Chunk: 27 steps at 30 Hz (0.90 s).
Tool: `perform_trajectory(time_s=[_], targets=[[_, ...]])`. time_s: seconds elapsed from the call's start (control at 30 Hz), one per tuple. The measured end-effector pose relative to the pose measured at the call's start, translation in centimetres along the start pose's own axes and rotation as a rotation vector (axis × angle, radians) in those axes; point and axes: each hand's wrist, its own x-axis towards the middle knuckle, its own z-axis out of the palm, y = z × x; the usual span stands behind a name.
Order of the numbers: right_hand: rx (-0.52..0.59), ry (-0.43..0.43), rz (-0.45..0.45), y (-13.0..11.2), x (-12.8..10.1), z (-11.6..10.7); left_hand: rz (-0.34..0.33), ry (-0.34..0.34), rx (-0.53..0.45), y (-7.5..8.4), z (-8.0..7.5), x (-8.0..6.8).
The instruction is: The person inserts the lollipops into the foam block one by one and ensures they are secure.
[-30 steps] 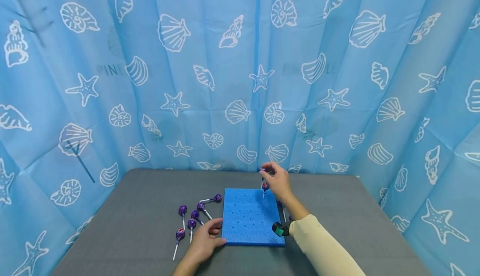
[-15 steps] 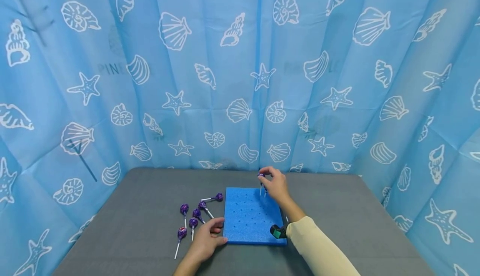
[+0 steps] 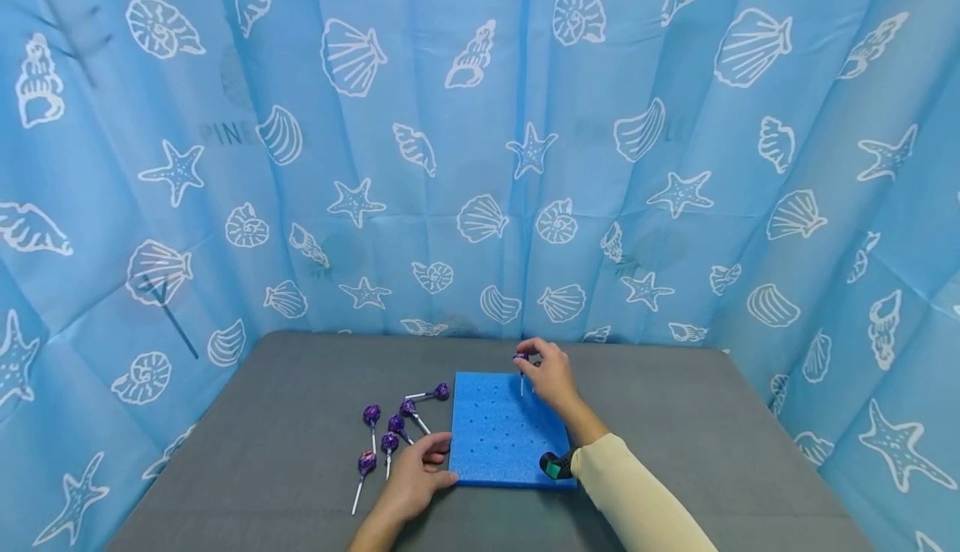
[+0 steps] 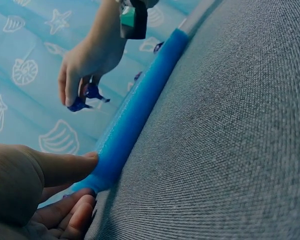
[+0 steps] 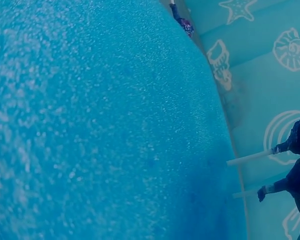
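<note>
A blue foam board (image 3: 495,460) with rows of small holes lies on the grey table. My left hand (image 3: 416,477) holds its near left corner, the thumb (image 4: 70,167) against the board's edge. Above the far right part, my right hand (image 3: 553,377) pinches a purple-wrapped lollipop (image 3: 521,357) by its head, stick pointing down. Close beside it is a second lollipop (image 4: 94,92), seemingly upright in the board and mostly hidden by the fingers in the head view. Two white sticks (image 5: 250,158) show in the right wrist view; whether the held one touches the board I cannot tell.
Left of the board lie several loose lollipops, among them one with a red-marked wrapper (image 3: 366,463) and one near the board's left edge (image 3: 442,391). More purple heads (image 4: 158,46) show beyond the board. A blue shell-patterned curtain (image 3: 480,160) hangs behind the table.
My right hand has lowered the pinched lollipop toward the board's far right, bringing it level with the neighbouring lollipop. The left hand stays on the board's corner. The head view has shifted slightly.
</note>
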Motion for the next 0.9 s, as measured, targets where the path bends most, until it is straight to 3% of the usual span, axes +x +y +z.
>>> perform_trajectory(time_s=[0.3, 0.9], targets=[[-0.022, -0.002, 0.017, 0.3, -0.3, 0.2, -0.008, -0.011, -0.003, 0.1, 0.0, 0.0], [-0.055, 0.040, -0.066, 0.4, -1.3, -0.4, 0.023, 0.007, 0.011, -0.1, 0.1, 0.0]])
